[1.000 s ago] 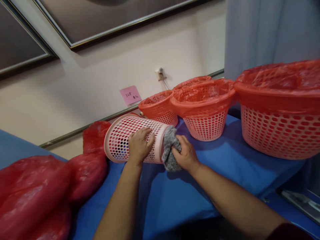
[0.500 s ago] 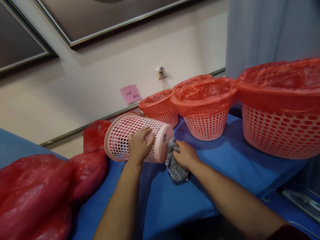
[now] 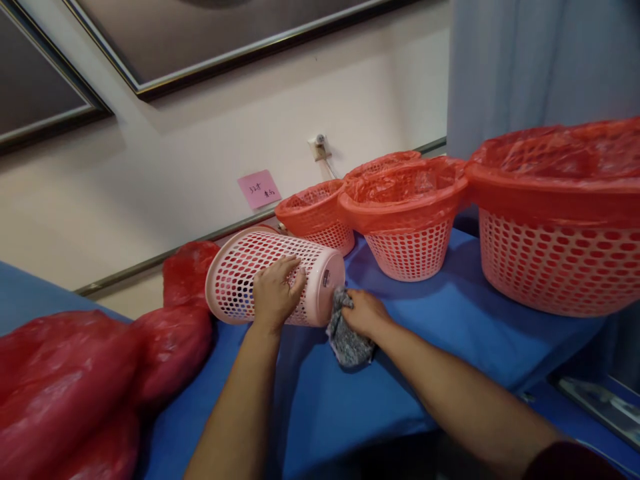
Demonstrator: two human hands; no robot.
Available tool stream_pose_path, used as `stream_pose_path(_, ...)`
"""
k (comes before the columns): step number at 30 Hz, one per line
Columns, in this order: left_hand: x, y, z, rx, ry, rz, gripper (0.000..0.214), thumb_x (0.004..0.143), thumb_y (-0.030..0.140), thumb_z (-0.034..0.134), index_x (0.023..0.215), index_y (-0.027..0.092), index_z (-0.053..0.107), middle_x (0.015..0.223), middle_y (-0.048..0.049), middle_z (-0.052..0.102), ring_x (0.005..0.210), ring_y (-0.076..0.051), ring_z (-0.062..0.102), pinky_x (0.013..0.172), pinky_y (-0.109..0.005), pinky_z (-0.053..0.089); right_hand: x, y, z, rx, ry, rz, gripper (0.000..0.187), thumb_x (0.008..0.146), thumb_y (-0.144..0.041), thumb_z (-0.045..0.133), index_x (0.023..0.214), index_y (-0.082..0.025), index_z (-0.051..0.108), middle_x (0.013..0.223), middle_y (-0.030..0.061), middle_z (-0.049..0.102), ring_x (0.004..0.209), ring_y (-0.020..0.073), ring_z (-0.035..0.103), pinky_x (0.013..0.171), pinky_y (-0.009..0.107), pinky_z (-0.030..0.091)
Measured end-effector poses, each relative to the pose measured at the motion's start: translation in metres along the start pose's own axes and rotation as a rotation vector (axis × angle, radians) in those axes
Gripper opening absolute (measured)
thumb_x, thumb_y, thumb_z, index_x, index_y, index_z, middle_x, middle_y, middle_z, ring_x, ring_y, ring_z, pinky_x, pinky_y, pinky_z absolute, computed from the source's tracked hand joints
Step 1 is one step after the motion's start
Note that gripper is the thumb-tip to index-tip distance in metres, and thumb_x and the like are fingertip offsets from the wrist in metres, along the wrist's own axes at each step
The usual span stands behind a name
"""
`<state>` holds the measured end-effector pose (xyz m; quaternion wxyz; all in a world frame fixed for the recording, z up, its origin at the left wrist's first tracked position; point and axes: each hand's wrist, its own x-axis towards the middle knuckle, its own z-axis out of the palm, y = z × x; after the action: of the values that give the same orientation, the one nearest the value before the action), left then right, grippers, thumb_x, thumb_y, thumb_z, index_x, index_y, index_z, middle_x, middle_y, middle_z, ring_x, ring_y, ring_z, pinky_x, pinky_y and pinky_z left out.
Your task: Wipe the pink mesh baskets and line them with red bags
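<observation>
A pink perforated basket lies on its side on the blue tablecloth, its mouth facing left and its base to the right. My left hand rests on top of its wall with fingers curved over it, holding it steady. My right hand is closed on a grey cloth, bunched just below and in front of the basket's base, touching the tablecloth.
Three pink baskets lined with red plastic bags stand upright: a small one at the back, a middle one, and a large one at the right. A heap of red plastic bags lies at the left. A pink note is stuck on the wall.
My right hand has drawn the grey cloth down off the basket's base to the tablecloth. My left hand and the basket have hardly moved.
</observation>
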<state>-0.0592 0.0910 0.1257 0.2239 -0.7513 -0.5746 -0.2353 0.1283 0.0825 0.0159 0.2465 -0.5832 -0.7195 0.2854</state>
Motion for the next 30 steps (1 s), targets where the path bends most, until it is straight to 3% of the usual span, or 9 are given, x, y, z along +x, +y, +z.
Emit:
stream_pose_path(5, 0.001, 0.001, 0.001, -0.008, -0.006, -0.003, 0.036, 0.097, 0.037, 0.054, 0.119, 0.021, 0.078, 0.129, -0.0096, 0.078, 0.124, -0.031, 0.071, 0.107, -0.049, 0.050, 0.003, -0.002, -0.003, 0.054, 0.063, 0.001, 0.054, 0.102, -0.033, 0.043, 0.151, -0.012, 0.045, 0.147, 0.0192, 0.060, 0.132, 0.0269, 0.060, 0.108, 0.036, 0.045)
stream_pose_path(9, 0.001, -0.001, 0.002, -0.040, -0.011, -0.006, 0.034, 0.097, 0.035, 0.055, 0.117, 0.021, 0.078, 0.129, -0.0083, 0.078, 0.122, -0.030, 0.072, 0.107, -0.047, 0.052, -0.013, -0.008, 0.002, 0.089, -0.128, -0.220, 0.034, 0.083, -0.035, 0.070, 0.115, -0.024, 0.072, 0.117, 0.0041, 0.077, 0.109, 0.0231, 0.070, 0.093, 0.028, 0.051)
stream_pose_path(12, 0.000, -0.002, 0.002, -0.053, -0.018, -0.005, 0.034, 0.097, 0.036, 0.055, 0.117, 0.022, 0.078, 0.130, -0.0082, 0.078, 0.122, -0.029, 0.072, 0.108, -0.046, 0.052, -0.015, -0.006, -0.001, 0.109, -0.219, -0.281, 0.024, 0.074, -0.036, 0.076, 0.097, -0.027, 0.076, 0.098, -0.0022, 0.080, 0.093, 0.0204, 0.072, 0.079, 0.025, 0.052)
stream_pose_path(15, -0.002, -0.003, 0.002, -0.060, -0.017, -0.008, 0.033, 0.097, 0.036, 0.055, 0.117, 0.023, 0.078, 0.131, -0.0076, 0.077, 0.123, -0.029, 0.072, 0.108, -0.045, 0.052, -0.002, 0.003, -0.008, 0.091, -0.101, -0.125, 0.034, 0.087, -0.037, 0.065, 0.116, -0.022, 0.072, 0.112, 0.0076, 0.078, 0.102, 0.0248, 0.072, 0.085, 0.030, 0.052)
stream_pose_path(18, -0.003, -0.002, 0.002, -0.061, -0.020, -0.004, 0.033, 0.097, 0.035, 0.055, 0.118, 0.023, 0.077, 0.132, -0.0079, 0.077, 0.125, -0.029, 0.071, 0.109, -0.045, 0.052, 0.015, 0.011, -0.013, 0.054, 0.080, 0.065, 0.053, 0.100, -0.032, 0.044, 0.148, -0.010, 0.051, 0.141, 0.0231, 0.063, 0.128, 0.0309, 0.063, 0.103, 0.040, 0.049)
stream_pose_path(20, -0.003, -0.002, 0.002, -0.055, -0.025, -0.002, 0.034, 0.097, 0.035, 0.054, 0.118, 0.023, 0.077, 0.132, -0.0082, 0.077, 0.125, -0.029, 0.071, 0.109, -0.046, 0.052, 0.021, 0.013, -0.012, 0.043, 0.109, 0.087, 0.058, 0.100, -0.030, 0.044, 0.154, -0.010, 0.043, 0.151, 0.0235, 0.055, 0.135, 0.0298, 0.058, 0.109, 0.040, 0.046)
stream_pose_path(25, 0.001, 0.000, 0.002, -0.046, -0.032, -0.016, 0.034, 0.098, 0.037, 0.053, 0.117, 0.023, 0.078, 0.131, -0.0087, 0.077, 0.123, -0.029, 0.072, 0.106, -0.046, 0.053, 0.007, 0.006, -0.002, 0.059, -0.113, -0.095, 0.037, 0.081, -0.029, 0.070, 0.117, -0.024, 0.075, 0.118, 0.0068, 0.077, 0.107, 0.0245, 0.072, 0.090, 0.031, 0.055)
stream_pose_path(28, 0.003, 0.000, 0.001, -0.042, -0.039, -0.014, 0.035, 0.097, 0.036, 0.053, 0.117, 0.021, 0.078, 0.131, -0.0095, 0.077, 0.121, -0.030, 0.073, 0.105, -0.046, 0.054, 0.000, 0.008, -0.002, 0.089, -0.256, -0.159, 0.018, 0.071, -0.029, 0.077, 0.089, -0.028, 0.079, 0.082, -0.0030, 0.078, 0.078, 0.0199, 0.072, 0.070, 0.026, 0.055)
stream_pose_path(30, 0.003, 0.000, 0.001, -0.045, -0.042, -0.011, 0.035, 0.097, 0.036, 0.053, 0.117, 0.021, 0.078, 0.131, -0.0093, 0.077, 0.122, -0.029, 0.072, 0.106, -0.046, 0.053, 0.002, 0.011, -0.007, 0.095, -0.236, -0.120, 0.015, 0.074, -0.030, 0.075, 0.088, -0.027, 0.080, 0.079, -0.0011, 0.078, 0.075, 0.0205, 0.072, 0.069, 0.027, 0.055)
